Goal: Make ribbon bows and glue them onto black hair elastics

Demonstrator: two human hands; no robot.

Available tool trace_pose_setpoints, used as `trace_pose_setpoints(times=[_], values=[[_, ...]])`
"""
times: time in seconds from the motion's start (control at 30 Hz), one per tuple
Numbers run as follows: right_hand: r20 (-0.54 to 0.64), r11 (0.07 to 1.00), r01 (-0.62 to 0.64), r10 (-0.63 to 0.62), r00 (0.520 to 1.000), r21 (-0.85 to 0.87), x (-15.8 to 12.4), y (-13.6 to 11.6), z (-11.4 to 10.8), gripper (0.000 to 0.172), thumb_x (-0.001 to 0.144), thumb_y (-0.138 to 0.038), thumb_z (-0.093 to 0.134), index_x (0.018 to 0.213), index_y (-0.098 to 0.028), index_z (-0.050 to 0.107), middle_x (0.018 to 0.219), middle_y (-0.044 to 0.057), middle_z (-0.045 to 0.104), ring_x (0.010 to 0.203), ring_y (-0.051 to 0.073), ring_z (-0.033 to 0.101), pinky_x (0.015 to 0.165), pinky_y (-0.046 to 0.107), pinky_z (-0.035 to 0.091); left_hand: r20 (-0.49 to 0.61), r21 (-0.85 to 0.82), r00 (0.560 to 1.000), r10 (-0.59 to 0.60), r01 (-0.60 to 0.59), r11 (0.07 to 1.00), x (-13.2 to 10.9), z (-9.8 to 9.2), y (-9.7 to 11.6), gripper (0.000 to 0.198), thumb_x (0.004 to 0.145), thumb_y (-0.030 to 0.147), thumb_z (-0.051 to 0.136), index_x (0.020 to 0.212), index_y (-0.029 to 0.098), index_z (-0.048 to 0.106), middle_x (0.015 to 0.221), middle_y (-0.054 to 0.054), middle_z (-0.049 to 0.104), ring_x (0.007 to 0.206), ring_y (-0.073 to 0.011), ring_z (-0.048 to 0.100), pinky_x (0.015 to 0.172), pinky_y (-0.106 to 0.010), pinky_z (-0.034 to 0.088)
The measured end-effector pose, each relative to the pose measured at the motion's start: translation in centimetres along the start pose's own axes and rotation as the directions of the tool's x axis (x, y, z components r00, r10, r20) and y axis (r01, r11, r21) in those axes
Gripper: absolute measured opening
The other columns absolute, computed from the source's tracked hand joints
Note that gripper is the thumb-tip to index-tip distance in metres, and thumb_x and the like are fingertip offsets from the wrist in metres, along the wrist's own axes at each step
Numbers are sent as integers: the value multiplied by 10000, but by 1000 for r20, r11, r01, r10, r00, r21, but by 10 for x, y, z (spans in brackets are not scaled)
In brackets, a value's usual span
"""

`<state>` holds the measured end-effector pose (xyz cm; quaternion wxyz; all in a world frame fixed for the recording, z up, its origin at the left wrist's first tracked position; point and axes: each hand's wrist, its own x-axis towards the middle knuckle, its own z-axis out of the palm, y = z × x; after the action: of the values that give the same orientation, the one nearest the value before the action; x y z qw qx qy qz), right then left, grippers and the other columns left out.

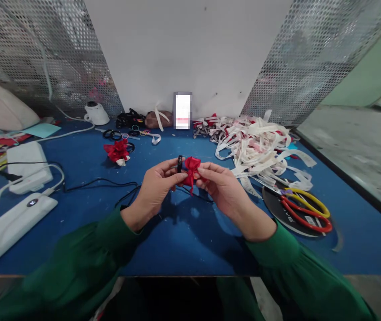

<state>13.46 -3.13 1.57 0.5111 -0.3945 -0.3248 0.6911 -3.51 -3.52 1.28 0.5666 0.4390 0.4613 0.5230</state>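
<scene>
A small red satin bow [192, 166] is held between my two hands over the middle of the blue table [183, 240]. My left hand [158, 183] pinches the left side of it, with a black band [180, 163] standing up at its fingers. On the right side, the thumb and fingers of my right hand [222, 185] close on the red fabric. Narrow red tails hang down from the bow's middle. Left of my hands, a red fabric flower [116, 150] with a whitish piece under it lies on the table.
White ribbon strips [260, 142] are heaped at the back right, near red-and-yellow-handled scissors [307, 209] on a black disc. A lit phone [182, 110] leans against the back panel. White power bank [16, 223], adapter [30, 167] and cables lie left, a white mug [96, 114] behind.
</scene>
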Motion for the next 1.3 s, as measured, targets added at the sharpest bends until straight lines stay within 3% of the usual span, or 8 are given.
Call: trace_pose_setpoints(times=[0.17, 0.27, 0.4, 0.53, 0.67, 0.77, 1.1, 1.3], values=[[-126, 959, 177, -208, 970, -221, 3, 2, -4, 242, 696, -406, 812, 799, -202, 731, 711, -21, 667, 620, 101, 562, 596, 234, 442, -29, -6, 1000, 10, -10, 1000, 0, 0, 2, 524, 671, 211, 846, 1186, 179, 749, 833, -42, 756, 665, -135, 643, 521, -216, 415], [-19, 942, 171, -184, 983, -290, 2, 4, -2, 287, 723, -476, 802, 793, -207, 730, 765, -4, 696, 706, 125, 596, 673, 247, 454, -27, 5, 999, 25, -25, 1000, -1, 1, 2, 529, 667, 201, 845, 1186, 169, 745, 839, -42, 764, 679, -138, 657, 549, -217, 456], [133, 948, 176, -144, 981, -266, -4, 5, 1, 391, 777, -601, 736, 791, -211, 727, 786, 8, 709, 747, 148, 611, 754, 274, 472, -12, 13, 999, 49, -49, 999, -3, 3, 1, 531, 661, 180, 845, 1180, 157, 740, 864, -41, 777, 751, -159, 694, 700, -266, 560], [152, 943, 202, -166, 974, -264, -7, 4, 1, 595, 835, -770, 532, 819, -213, 740, 786, 31, 710, 750, 175, 622, 763, 306, 488, -27, 64, 994, 102, -100, 993, -5, 4, 1, 533, 671, 174, 835, 1194, 157, 737, 893, -49, 783, 819, -193, 717, 803, -330, 593], [99, 921, 185, -160, 982, -343, -4, 4, 1, 331, 692, -529, 822, 746, -221, 717, 764, 13, 713, 716, 160, 613, 726, 293, 481, -29, 116, 988, 155, -150, 982, -5, 3, 0, 543, 664, 179, 846, 1197, 161, 742, 917, -64, 783, 854, -217, 723, 824, -351, 598], [63, 927, 199, -189, 980, -317, -3, 6, 2, 239, 670, -409, 838, 703, -227, 687, 712, -1, 698, 686, 154, 609, 715, 295, 484, -38, 127, 986, 164, -158, 979, -4, 3, -1, 533, 666, 181, 847, 1190, 172, 750, 924, -62, 780, 853, -216, 721, 812, -348, 602], [31, 898, 226, -231, 972, -378, -4, 7, 3, 222, 702, -369, 809, 719, -202, 663, 674, -24, 644, 631, 127, 540, 642, 271, 429, -8, 112, 990, 140, -138, 984, -6, 5, -2, 532, 675, 192, 846, 1197, 175, 744, 941, -57, 779, 858, -208, 716, 815, -342, 593], [6, 915, 282, -293, 956, -289, -6, -4, -1, 195, 702, -329, 817, 732, -212, 664, 679, -26, 639, 655, 140, 577, 690, 286, 466, 10, 148, 986, 166, -165, 975, -7, 5, 4, 385, 811, 242, 743, 1190, 175, 755, 845, -40, 756, 633, -145, 659, 650, -292, 556]])
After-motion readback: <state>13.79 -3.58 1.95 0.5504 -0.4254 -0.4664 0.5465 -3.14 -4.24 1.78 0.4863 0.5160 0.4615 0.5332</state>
